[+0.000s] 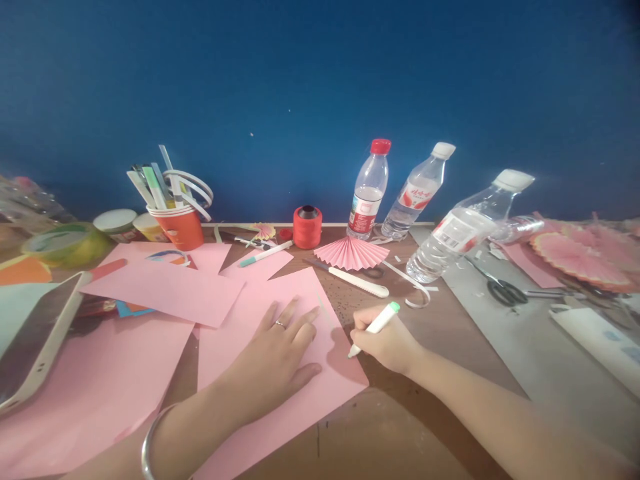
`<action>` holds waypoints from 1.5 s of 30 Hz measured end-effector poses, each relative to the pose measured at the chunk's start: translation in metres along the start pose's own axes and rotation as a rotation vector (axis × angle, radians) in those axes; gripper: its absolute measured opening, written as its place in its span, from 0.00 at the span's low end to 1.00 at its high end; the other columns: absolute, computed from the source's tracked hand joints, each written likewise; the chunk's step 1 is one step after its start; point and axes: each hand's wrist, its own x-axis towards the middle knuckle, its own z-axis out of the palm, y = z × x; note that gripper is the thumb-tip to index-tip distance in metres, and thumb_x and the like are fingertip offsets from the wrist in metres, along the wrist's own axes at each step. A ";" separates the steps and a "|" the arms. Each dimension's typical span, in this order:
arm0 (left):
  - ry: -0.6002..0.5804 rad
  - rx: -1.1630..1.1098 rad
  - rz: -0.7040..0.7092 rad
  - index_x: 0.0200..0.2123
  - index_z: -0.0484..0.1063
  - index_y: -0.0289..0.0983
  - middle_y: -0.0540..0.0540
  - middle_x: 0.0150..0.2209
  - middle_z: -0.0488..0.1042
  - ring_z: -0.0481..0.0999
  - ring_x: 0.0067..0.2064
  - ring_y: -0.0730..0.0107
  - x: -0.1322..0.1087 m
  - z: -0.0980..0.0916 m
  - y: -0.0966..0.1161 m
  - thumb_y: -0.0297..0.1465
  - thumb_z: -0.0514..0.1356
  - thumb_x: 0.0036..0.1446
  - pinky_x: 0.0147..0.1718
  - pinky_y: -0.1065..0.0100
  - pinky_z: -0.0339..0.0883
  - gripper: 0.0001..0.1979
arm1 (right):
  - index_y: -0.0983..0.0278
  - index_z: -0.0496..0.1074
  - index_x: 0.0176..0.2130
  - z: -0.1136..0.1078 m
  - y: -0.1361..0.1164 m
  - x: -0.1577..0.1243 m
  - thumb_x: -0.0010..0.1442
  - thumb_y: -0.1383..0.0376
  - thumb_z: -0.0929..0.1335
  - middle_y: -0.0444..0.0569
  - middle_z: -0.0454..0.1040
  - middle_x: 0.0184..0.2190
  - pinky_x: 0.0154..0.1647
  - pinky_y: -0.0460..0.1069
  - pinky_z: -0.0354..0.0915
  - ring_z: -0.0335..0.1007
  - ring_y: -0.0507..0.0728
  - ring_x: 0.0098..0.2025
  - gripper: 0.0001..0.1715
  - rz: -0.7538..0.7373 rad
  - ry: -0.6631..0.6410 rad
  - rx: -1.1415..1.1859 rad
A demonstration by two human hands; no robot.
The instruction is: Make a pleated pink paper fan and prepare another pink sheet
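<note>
My left hand [285, 353] lies flat with its fingers spread on a sheet of pink paper [235, 407], and a ring shows on one finger. In my right hand [387, 340] is a white marker pen [381, 318] with a green end. The pen slants down, its tip at the right edge of the sheet; whether the tip touches the paper I cannot tell. Beyond my hands lie a white-handled utility knife [360, 282] and a pleated pink paper fan [351, 253]. A second marker [266, 254] rests on pink paper behind my left hand.
Three plastic bottles [369, 190] stand along the back by the blue wall. A red thread spool [307, 227] and an orange cup of pens [180, 227] are there too. Scissors [505, 292] lie at right, pink paper flowers [585, 253] behind them. A phone [40, 340] is at left.
</note>
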 end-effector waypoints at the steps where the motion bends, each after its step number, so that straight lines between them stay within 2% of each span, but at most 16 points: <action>1: -0.004 0.006 0.002 0.44 0.63 0.38 0.44 0.64 0.53 0.42 0.65 0.45 0.000 0.000 0.000 0.41 0.51 0.61 0.59 0.40 0.42 0.14 | 0.63 0.51 0.13 -0.001 0.000 0.000 0.41 0.71 0.62 0.37 0.50 0.11 0.17 0.43 0.46 0.49 0.47 0.17 0.14 0.003 0.000 0.023; 5: -0.001 0.008 0.004 0.43 0.64 0.38 0.44 0.63 0.54 0.42 0.65 0.45 0.001 0.000 0.001 0.41 0.51 0.61 0.59 0.40 0.42 0.14 | 0.62 0.54 0.13 -0.003 0.001 0.001 0.43 0.67 0.63 0.39 0.58 0.10 0.16 0.44 0.50 0.55 0.49 0.15 0.13 0.020 0.118 0.282; 7: 0.011 -0.001 0.009 0.43 0.64 0.38 0.45 0.63 0.55 0.42 0.65 0.45 0.001 0.001 -0.001 0.41 0.51 0.61 0.59 0.40 0.42 0.14 | 0.62 0.55 0.14 -0.004 0.001 0.001 0.45 0.66 0.63 0.40 0.60 0.10 0.16 0.44 0.52 0.57 0.49 0.15 0.13 0.030 0.151 0.334; 14: 0.039 -0.020 -0.038 0.44 0.64 0.38 0.44 0.63 0.56 0.42 0.66 0.48 0.002 0.001 -0.010 0.40 0.51 0.61 0.59 0.41 0.41 0.14 | 0.62 0.58 0.17 0.000 0.000 -0.003 0.52 0.64 0.64 0.43 0.67 0.14 0.20 0.45 0.55 0.62 0.51 0.19 0.16 0.026 0.104 0.074; 21: 0.051 -0.041 -0.044 0.44 0.64 0.39 0.45 0.63 0.56 0.42 0.66 0.49 0.002 0.001 -0.012 0.41 0.51 0.61 0.59 0.42 0.40 0.13 | 0.63 0.59 0.17 0.003 0.006 -0.002 0.54 0.65 0.64 0.42 0.66 0.15 0.21 0.45 0.53 0.61 0.51 0.20 0.16 -0.015 0.098 -0.031; 28: 0.035 -0.024 -0.042 0.43 0.65 0.38 0.44 0.63 0.55 0.41 0.66 0.48 0.002 0.001 -0.011 0.41 0.50 0.62 0.59 0.41 0.40 0.14 | 0.63 0.57 0.16 0.001 0.000 -0.001 0.51 0.67 0.63 0.41 0.63 0.14 0.21 0.46 0.50 0.58 0.50 0.20 0.16 -0.010 0.090 -0.085; 39: 0.058 -0.011 -0.030 0.44 0.65 0.38 0.43 0.64 0.53 0.42 0.66 0.47 0.002 0.005 -0.012 0.42 0.50 0.62 0.59 0.40 0.41 0.15 | 0.62 0.51 0.14 0.001 0.000 -0.004 0.44 0.68 0.62 0.38 0.52 0.12 0.19 0.45 0.46 0.50 0.48 0.18 0.14 -0.001 0.032 0.023; 45: 0.062 0.001 -0.030 0.44 0.65 0.38 0.43 0.63 0.54 0.42 0.66 0.46 0.002 0.005 -0.012 0.42 0.50 0.61 0.59 0.40 0.41 0.15 | 0.62 0.50 0.15 0.001 0.001 -0.003 0.43 0.69 0.61 0.37 0.48 0.13 0.19 0.45 0.43 0.47 0.48 0.18 0.13 0.013 0.008 -0.031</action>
